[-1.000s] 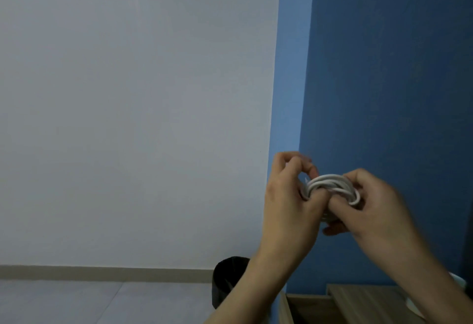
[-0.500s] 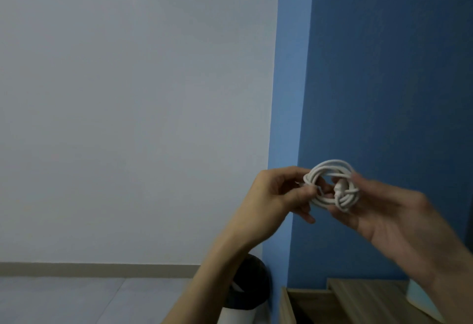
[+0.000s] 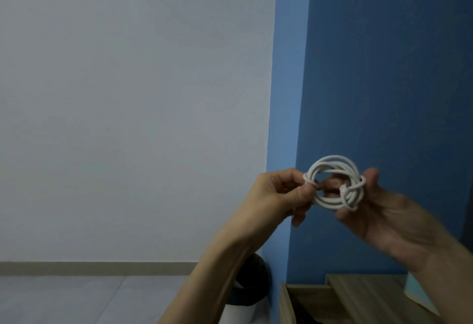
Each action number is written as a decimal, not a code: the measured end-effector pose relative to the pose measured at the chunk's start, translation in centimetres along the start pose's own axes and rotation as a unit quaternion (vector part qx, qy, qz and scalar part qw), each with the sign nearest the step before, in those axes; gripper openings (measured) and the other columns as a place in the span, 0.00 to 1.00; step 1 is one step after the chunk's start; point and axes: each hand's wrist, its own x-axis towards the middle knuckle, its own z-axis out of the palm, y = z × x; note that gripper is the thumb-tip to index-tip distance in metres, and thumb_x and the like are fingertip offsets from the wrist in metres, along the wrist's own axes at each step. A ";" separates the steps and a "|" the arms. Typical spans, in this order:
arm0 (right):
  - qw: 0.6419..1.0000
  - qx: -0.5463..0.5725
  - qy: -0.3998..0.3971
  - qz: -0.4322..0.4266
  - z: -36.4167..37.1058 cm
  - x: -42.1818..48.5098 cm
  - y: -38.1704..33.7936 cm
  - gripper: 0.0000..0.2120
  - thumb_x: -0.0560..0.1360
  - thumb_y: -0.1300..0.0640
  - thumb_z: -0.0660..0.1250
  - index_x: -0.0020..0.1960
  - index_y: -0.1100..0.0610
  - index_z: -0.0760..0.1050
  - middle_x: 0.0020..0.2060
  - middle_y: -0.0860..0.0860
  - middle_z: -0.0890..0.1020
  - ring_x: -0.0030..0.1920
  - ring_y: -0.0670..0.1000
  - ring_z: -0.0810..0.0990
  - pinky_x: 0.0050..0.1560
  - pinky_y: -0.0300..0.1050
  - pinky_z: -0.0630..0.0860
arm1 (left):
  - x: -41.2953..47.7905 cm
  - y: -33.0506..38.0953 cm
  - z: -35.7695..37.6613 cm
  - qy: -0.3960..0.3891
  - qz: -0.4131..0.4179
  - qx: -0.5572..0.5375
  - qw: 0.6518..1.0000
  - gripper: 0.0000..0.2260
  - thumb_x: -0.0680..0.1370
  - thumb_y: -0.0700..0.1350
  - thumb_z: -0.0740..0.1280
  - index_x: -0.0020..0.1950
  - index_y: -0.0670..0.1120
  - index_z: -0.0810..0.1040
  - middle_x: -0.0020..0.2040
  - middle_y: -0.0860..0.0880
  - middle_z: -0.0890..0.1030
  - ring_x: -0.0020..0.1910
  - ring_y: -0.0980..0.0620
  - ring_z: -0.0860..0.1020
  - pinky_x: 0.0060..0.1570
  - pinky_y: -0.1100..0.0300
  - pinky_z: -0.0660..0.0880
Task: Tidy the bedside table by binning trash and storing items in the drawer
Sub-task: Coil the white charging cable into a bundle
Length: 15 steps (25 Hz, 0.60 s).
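A white cable (image 3: 330, 199) wound into a small coil hangs in the air in front of the blue wall. My left hand (image 3: 279, 193) pinches the coil's left side between thumb and fingers. My right hand (image 3: 384, 211) cradles the coil from behind and below, fingers curled around its right side. A connector end shows near the coil's middle. Below, the wooden bedside table (image 3: 368, 295) sits at the bottom right, with its open drawer (image 3: 302, 300) to the left of the top.
A white bin with a black liner (image 3: 252, 290) stands on the floor left of the table, partly behind my left forearm. A pale blue object (image 3: 412, 290) stands on the table at the right. The white wall and grey floor fill the left.
Both hands have turned the coil so its loops face me, and my right hand has opened out behind it. The view has shifted slightly, showing more of the bin.
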 end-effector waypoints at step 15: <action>0.720 -0.559 0.213 -0.353 4.3 -0.8 0.3 0.06 0.61 0.54 0.73 0.37 0.47 0.80 0.36 0.47 0.80 0.33 0.47 0.81 0.32 0.36 0.79 | -0.1 -1.1 1.3 0.286 0.075 0.264 0.918 0.08 0.68 0.39 0.76 0.32 0.43 0.79 0.27 0.53 0.77 0.27 0.59 0.74 0.28 0.71 0.68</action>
